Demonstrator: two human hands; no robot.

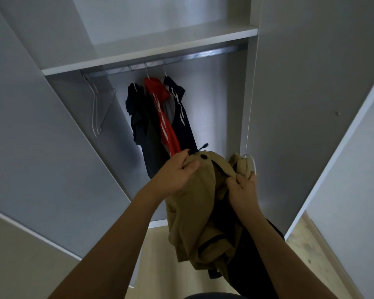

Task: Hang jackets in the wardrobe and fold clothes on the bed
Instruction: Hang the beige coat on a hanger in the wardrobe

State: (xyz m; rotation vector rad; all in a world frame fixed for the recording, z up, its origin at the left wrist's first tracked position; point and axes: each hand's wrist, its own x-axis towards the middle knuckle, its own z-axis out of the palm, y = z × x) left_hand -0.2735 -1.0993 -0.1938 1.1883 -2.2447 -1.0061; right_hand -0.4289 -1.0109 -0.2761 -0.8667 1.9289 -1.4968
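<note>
jackets on rail, hangers left

From my feed: both forearms come in from the bottom edge bare, no sleeves, cuffs, watch or rings showing anywhere up to the frame edge. Left hand and right hand are ungloved, nails short and plain on the fingers I can see. The only clothing visible is a dark rounded patch at the bottom centre, between the arms; I can't tell what garment it is.
</note>
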